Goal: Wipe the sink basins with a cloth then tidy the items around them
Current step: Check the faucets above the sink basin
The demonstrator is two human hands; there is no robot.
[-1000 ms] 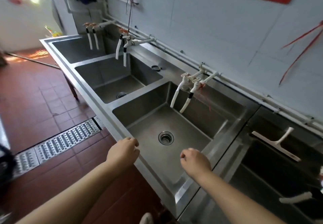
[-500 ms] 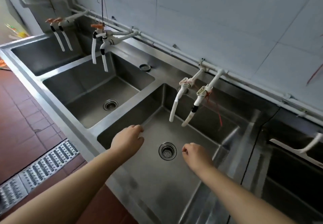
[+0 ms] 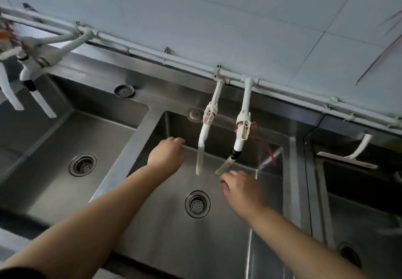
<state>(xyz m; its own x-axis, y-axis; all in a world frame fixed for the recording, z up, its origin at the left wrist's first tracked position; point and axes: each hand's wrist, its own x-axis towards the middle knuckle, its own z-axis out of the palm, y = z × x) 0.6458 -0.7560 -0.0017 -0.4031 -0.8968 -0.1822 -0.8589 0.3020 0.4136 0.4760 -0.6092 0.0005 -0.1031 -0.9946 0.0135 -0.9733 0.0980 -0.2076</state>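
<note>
I look down into a steel sink basin (image 3: 174, 241) with a round drain (image 3: 197, 203) in its floor. My left hand (image 3: 167, 155) reaches over the basin toward its back wall, fingers loosely curled, holding nothing. My right hand (image 3: 240, 188) hovers above the basin just below two white taps (image 3: 219, 143), fingers apart and empty. No cloth is in view. A second basin (image 3: 65, 143) with its own drain (image 3: 82, 164) lies to the left.
A white squeegee (image 3: 350, 154) rests over a dark basin at the right. Two round sink plugs lie on the back ledge (image 3: 124, 91) and at the basin's back wall (image 3: 195, 115). More white taps (image 3: 28, 76) hang at the far left. White pipes run along the tiled wall.
I have leaned closer over the sink. Both hands moved forward from the front rim to over the basin, under the taps.
</note>
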